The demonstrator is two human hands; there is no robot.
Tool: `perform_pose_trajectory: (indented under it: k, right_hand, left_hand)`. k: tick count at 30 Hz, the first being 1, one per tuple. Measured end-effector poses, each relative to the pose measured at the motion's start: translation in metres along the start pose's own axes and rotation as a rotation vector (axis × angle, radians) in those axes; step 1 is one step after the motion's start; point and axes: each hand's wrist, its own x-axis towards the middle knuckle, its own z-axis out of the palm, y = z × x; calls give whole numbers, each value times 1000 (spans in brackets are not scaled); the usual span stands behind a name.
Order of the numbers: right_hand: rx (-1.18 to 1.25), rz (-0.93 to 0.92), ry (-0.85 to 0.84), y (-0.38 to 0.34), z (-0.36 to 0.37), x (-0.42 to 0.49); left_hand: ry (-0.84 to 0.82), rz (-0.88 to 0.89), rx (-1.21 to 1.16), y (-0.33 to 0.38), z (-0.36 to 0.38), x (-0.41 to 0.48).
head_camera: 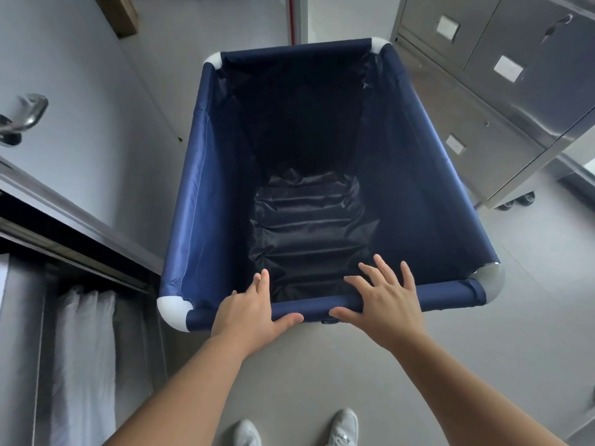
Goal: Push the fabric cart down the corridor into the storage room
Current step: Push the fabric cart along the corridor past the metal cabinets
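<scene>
The navy fabric cart [206,188] stands straight ahead of me, empty, with dark wrinkled lining at the bottom and white plastic corner pieces on its frame. Both hands rest on its near rim bar [317,306]. My left hand [248,312] lies over the bar left of centre, with the fingers straight and pointing into the cart and the thumb along the bar's front. My right hand [383,297] lies over the bar right of centre with its fingers spread wide. Neither hand curls its fingers around the bar.
A grey door with a metal lever handle [25,117] is close on the left. Below it hangs white cloth [83,349] inside a steel unit. Steel drawer cabinets on castors [483,101] line the right. Grey floor [257,27] continues ahead past the cart. My shoes [344,426] are below.
</scene>
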Motion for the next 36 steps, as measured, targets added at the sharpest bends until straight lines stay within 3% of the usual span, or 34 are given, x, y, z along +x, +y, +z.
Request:
perform_pose_trajectory:
  k: [16,23,28,31,36]
  right_hand:
    - [-25,-90,11,63,-14,55]
    - [-42,-113,14,118,-24,71]
    - [-34,-191,-3,162,-27,79]
    - [-35,-221,-3,188,-29,87]
    - [-37,-305,-44,229,-39,99]
  left_hand:
    - [101,17,-2,46,-7,49]
    - [34,-4,-87,98,-16,65]
    - [105,-15,-87,142,-10,71]
    - [150,-59,-96,167,-8,74]
    - [88,-208,-165,212,-12,78]
